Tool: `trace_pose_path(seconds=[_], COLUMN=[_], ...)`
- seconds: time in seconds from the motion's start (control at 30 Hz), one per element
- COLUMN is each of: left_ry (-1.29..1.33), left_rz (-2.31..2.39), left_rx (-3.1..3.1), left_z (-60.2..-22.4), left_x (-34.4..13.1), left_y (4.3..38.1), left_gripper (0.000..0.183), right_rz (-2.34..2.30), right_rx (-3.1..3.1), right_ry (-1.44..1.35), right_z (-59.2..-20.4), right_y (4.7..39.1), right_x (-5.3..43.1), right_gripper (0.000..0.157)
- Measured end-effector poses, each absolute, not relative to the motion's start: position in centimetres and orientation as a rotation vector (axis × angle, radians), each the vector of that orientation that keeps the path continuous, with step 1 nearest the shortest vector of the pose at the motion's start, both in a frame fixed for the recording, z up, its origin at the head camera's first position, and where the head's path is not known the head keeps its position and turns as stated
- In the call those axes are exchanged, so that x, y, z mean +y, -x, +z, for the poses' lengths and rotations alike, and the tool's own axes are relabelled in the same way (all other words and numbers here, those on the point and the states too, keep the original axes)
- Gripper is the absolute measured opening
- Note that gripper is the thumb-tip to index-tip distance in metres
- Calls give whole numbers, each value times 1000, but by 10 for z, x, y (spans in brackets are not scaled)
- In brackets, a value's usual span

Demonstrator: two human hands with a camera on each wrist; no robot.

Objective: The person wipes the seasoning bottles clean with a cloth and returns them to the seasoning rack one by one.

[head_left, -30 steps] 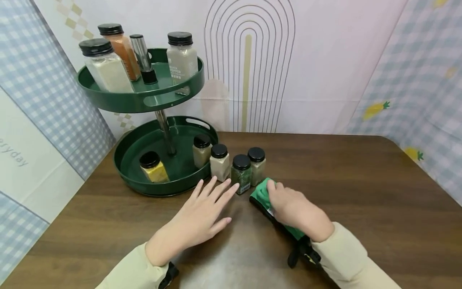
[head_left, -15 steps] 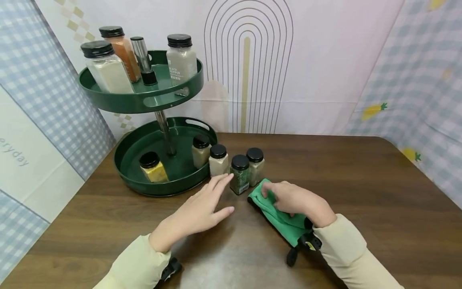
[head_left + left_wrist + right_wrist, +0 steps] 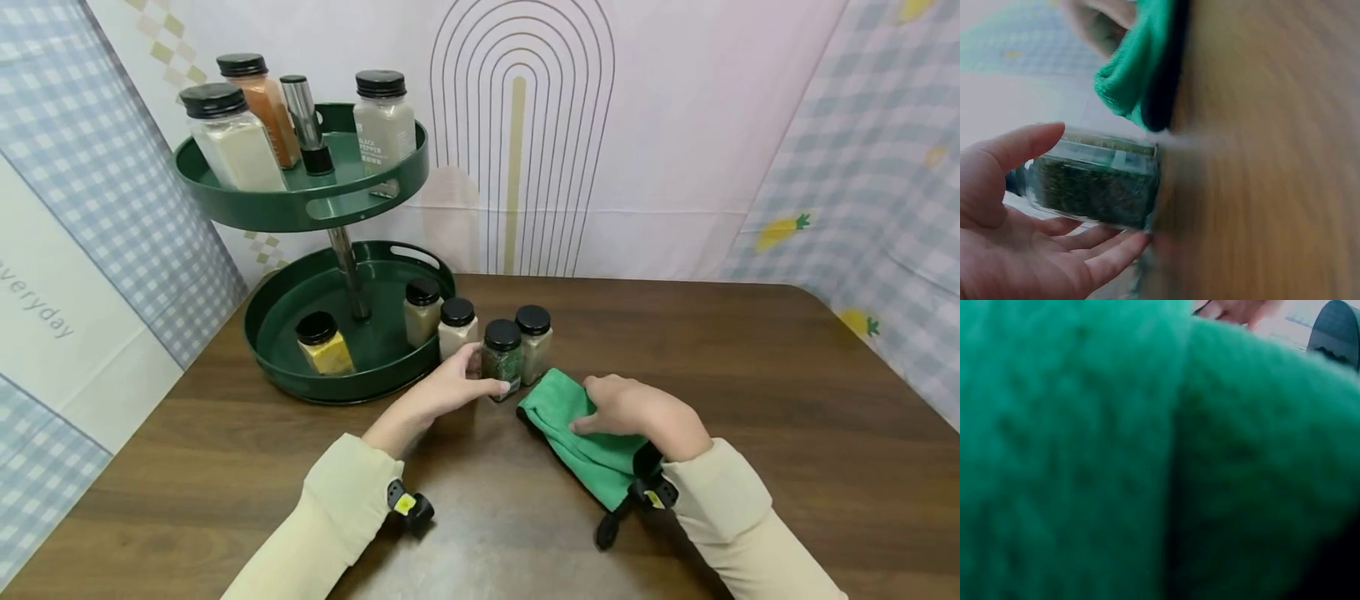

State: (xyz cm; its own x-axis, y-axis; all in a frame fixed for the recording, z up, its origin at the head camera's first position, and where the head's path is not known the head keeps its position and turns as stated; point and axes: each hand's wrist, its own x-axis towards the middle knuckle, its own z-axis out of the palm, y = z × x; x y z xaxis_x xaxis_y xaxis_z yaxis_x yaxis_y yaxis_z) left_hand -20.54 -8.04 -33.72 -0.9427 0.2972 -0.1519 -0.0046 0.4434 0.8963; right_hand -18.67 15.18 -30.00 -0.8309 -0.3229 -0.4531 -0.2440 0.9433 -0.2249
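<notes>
My left hand (image 3: 438, 392) reaches round a small square glass jar of green dried herbs (image 3: 504, 363) with a black lid. In the left wrist view, its thumb lies along one side of the herb jar (image 3: 1094, 181) and its extended fingers along the other. My right hand (image 3: 637, 408) is on a folded green cloth (image 3: 562, 408) with a black edge, thumb spread away from the fingers; some fingertips are hidden. The cloth (image 3: 1072, 450) fills most of the right wrist view.
A two-tier green turntable rack (image 3: 300, 208) stands at the left. Its upper tier carries several large jars and a silver cylinder (image 3: 306, 125); a yellow spice jar (image 3: 325, 343) and a beige one (image 3: 423, 313) are below. Two pale spice jars (image 3: 535, 343) flank the herb jar.
My left hand has moved right and forward from spread above the table to the herb jar. My right hand has loosened over the cloth, which now lies more spread out.
</notes>
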Motion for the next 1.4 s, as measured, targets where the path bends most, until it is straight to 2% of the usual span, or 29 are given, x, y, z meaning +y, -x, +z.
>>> trace_pose_path(seconds=[0.27,0.33,0.43,0.7,0.8,0.93,1.1,1.2,1.4], left_ry=[-221,-220,-194,-270,-329,-406,-520,-550,-553], left_rz=[1666,1687,1699,1893,2001,1998,1884,1851,1864], left_rx=[2274,2269,2275,1950,1635,1334,1237,1232,1296], left_z=[-355,-358,-361,-367,-369,-375,-379,-379,-377], left_x=[-71,-71,-74,-87,-91,-90,-81,-77,-76], left_y=[215,216,217,215,211,203,187,181,178], left_gripper=[63,60,66,53,61,66,63,61,50], right_rz=[-289,-300,-290,-416,-486,-521,-482,-369,-195], right_rx=[2582,2608,2650,2852,3012,3334,3535,3461,3348], right_ry=[422,443,478,565,569,642,1070,1224,1145], right_z=[-307,-307,-305,-281,-266,-254,-260,-270,-274], right_y=[190,190,188,175,168,156,150,148,142], right_x=[157,155,148,149,155,157,143,130,117], right_gripper=[74,69,61,27,31,49,65,63,65])
